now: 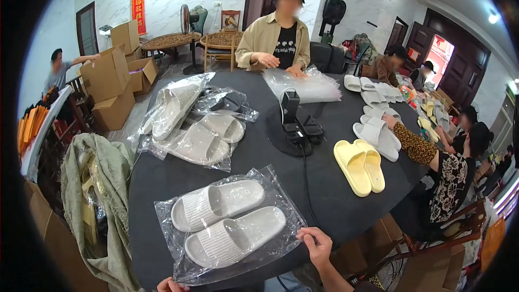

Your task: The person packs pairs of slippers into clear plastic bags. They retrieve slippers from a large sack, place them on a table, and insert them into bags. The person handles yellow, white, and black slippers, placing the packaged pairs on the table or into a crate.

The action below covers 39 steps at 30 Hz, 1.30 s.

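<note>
A clear plastic bag [277,188] lies at the near side of the dark table, with a pair of light grey slippers [246,236] side by side in it. My right hand [318,246] pinches the bag's right corner between thumb and fingers. At the bottom edge, my left hand [172,285] is only partly in view; its fingers close on the bag's near left corner. Beyond lies a pile of bagged grey slippers [203,139]. To the right, a pair of yellow slippers [354,168] stands unbagged.
A black device with a cable [292,121] stands mid-table. Across from me, a person in a tan shirt [277,43] handles a stack of clear bags [305,85]. More grey slippers [378,136] line the right side, where other people sit. A green sack [97,211] and cardboard boxes [111,89] stand left.
</note>
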Motion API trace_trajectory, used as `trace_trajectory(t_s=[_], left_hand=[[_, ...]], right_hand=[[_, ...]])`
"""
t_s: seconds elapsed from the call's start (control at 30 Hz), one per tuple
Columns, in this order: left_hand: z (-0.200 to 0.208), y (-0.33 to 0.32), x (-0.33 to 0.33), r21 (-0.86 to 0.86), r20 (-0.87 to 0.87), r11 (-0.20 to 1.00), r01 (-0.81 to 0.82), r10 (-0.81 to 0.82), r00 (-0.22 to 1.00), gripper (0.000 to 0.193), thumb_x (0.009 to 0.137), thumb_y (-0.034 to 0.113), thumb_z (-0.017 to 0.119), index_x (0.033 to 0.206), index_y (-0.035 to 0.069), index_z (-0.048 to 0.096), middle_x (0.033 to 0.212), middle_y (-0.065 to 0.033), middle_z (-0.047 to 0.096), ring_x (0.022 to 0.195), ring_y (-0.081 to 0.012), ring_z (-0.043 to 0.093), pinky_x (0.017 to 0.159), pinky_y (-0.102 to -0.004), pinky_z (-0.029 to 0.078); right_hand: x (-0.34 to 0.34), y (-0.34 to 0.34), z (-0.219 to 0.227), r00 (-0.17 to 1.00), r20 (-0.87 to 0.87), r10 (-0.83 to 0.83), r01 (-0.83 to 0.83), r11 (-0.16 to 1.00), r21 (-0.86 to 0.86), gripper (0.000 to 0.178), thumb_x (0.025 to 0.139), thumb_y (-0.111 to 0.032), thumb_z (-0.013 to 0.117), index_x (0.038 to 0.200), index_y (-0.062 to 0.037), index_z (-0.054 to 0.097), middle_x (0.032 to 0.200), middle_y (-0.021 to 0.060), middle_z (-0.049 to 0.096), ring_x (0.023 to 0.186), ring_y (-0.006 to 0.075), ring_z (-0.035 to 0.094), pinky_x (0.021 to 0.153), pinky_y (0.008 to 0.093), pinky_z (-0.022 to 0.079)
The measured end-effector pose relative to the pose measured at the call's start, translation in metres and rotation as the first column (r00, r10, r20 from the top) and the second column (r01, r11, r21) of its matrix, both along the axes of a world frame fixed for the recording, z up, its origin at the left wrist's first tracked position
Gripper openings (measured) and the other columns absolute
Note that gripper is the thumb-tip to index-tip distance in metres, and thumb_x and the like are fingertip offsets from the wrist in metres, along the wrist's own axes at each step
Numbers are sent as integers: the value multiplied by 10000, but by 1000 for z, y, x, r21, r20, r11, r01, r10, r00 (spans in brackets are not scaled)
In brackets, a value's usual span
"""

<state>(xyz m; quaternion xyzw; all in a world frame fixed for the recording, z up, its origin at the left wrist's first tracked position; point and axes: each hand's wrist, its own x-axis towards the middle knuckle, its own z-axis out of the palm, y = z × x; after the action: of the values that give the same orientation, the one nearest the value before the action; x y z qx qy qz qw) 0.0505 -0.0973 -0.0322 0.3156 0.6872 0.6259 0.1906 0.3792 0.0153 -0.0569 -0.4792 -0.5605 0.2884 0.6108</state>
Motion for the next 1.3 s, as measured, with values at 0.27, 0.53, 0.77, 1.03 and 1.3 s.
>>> trace_trajectory(t_s=[0.27, 0.53, 0.77, 1.03, 1.3], left_hand=[[8, 3, 6, -29, 3, 999, -22, 22, 1000, 236, 953, 215, 548, 1055, 6, 589, 861, -70, 611, 656, -109, 521, 580, -247, 448], [2, 0, 5, -41, -32, 999, -14, 13, 999, 237, 958, 203, 535, 1081, 4, 571, 841, -66, 602, 639, -108, 515, 559, -233, 438], [-4, -1, 5, -1, 4, 1000, -10, 10, 1000, 233, 952, 191, 539, 1072, -8, 565, 833, -71, 603, 654, -117, 537, 583, -240, 459], [-24, 1, 2, 118, 20, 990, -81, 79, 997, 178, 979, 166, 481, 1059, 19, 541, 673, -2, 507, 561, -49, 457, 529, -177, 388], [-18, 2, 6, 143, 45, 989, -44, 38, 998, 167, 978, 152, 477, 1056, 18, 538, 681, 1, 500, 573, -45, 461, 540, -185, 407]], right_hand=[[-6, 2, 13, 976, 213, -46, 42, 999, 26, 218, 841, -46, 602, 1054, -27, 641, 866, 55, 693, 815, 178, 643, 775, 316, 462], [-11, 4, 9, 856, 474, -207, 105, 967, 233, 284, 806, -105, 625, 1083, -46, 625, 862, 28, 687, 830, 203, 643, 791, 352, 452], [-14, 4, 11, 833, 498, -240, 121, 958, 261, 287, 805, -53, 549, 1080, -9, 618, 830, 46, 687, 783, 222, 629, 786, 349, 444], [-20, 6, 9, 802, 537, -261, 169, 962, 216, 243, 887, -87, 501, 1077, -12, 632, 802, 11, 683, 765, 199, 643, 752, 344, 457], [-18, 5, 2, 797, 548, -253, 166, 965, 203, 266, 903, -100, 475, 1112, -2, 607, 801, 27, 688, 775, 211, 625, 776, 353, 446]])
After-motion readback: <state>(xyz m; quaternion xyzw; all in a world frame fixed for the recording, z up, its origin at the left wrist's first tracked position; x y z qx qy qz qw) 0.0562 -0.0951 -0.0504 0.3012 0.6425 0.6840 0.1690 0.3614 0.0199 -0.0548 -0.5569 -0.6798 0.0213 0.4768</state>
